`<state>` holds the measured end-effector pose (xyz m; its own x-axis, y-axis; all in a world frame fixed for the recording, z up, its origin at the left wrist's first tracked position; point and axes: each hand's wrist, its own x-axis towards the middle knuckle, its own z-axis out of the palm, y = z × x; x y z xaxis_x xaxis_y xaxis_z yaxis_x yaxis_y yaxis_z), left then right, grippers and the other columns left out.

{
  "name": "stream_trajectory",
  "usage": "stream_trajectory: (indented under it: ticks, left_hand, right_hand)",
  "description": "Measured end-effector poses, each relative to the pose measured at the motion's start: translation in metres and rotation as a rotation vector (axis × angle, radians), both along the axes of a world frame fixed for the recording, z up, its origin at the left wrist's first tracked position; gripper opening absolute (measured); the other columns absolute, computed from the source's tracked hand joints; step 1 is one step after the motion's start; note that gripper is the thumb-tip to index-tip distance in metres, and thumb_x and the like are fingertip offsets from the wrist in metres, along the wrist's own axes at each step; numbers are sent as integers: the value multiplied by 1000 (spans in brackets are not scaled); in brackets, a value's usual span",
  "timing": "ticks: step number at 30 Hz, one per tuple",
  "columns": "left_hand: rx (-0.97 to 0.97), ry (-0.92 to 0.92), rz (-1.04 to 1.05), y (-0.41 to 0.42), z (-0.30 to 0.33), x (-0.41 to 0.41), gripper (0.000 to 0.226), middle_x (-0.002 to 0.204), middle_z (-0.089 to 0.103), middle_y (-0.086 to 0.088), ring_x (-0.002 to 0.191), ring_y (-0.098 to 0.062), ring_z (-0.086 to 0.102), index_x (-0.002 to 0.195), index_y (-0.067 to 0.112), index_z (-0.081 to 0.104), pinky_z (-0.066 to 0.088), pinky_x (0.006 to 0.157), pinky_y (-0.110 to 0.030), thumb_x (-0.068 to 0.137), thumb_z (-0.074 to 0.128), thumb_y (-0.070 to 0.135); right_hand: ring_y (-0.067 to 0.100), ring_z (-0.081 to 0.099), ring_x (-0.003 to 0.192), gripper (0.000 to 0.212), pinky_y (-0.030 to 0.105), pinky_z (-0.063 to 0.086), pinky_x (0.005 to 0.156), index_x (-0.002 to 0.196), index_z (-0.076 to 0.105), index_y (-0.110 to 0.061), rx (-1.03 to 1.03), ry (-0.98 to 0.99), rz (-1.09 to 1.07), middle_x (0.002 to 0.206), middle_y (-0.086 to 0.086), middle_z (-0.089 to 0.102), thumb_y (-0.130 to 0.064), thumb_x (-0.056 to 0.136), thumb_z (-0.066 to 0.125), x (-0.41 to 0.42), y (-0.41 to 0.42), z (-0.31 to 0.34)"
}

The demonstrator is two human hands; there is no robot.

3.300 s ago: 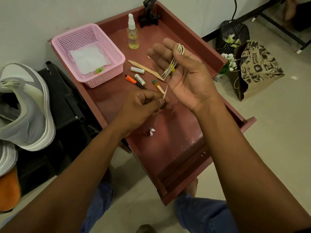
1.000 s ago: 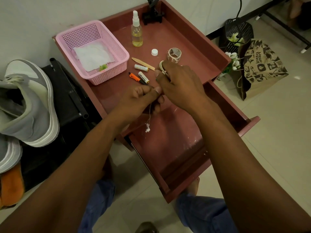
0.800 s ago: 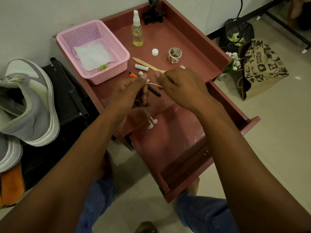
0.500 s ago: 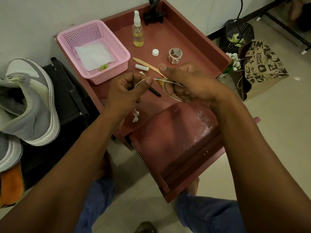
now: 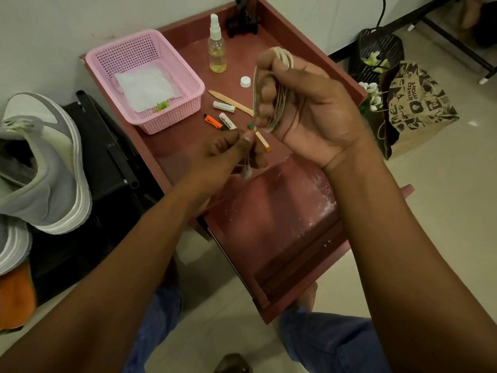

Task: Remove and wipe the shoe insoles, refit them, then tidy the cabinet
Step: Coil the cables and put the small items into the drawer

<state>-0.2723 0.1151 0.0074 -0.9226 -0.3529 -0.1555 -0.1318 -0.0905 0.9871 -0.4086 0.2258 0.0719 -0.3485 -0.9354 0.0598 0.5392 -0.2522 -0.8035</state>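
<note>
Head | right hand grips cord coil | left hand pinches its end

My view: both forearms bare, no sleeves, no watch or rings on left hand or right hand. Blue jeans on both legs, bare foot.

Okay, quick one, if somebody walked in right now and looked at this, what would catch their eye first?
Most likely the two hands in the middle: the right hand has a pale earphone cord looped around its fingers, while the left hand pinches the cord's loose end, the earbuds dangling below. Next, the pink basket with a white cloth inside, at the back left of the red cabinet top. Grey sneakers sit far left.
</note>
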Motion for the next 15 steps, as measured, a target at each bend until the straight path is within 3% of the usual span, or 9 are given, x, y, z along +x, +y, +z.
stream_trajectory:
  ticks: [4,6,11,15]
  left_hand:
    - [46,-48,-83,3,-1,2,28,89,73,-14,85,-24,64,96,8,71,50,85,-36,110,49,20]
    - [47,-61,-114,1,0,2,22,86,74,-11,83,-19,67,97,7,72,49,89,-42,107,55,17]
    - [112,-33,-166,-4,-3,3,20,82,71,-14,74,-22,64,101,6,75,49,72,-35,94,64,20]
    - [-57,-23,-81,-5,-4,3,17,74,68,-19,68,-26,60,98,-3,72,47,62,-30,101,63,11]
  right_hand:
    - [35,71,103,29,49,52,103,129,53,2,-21,-38,-161,103,17,75,-5,107,35,-4,-1,-1]
    - [39,68,115,31,52,45,112,135,49,2,56,19,-258,114,20,73,-6,107,38,-4,-2,-3]
    - [34,72,109,43,46,53,106,138,45,1,327,169,-418,115,22,74,-32,110,41,4,-9,-10]
    - [27,76,98,50,41,57,99,136,47,-4,544,393,-340,104,14,78,-44,111,31,12,-15,-16]
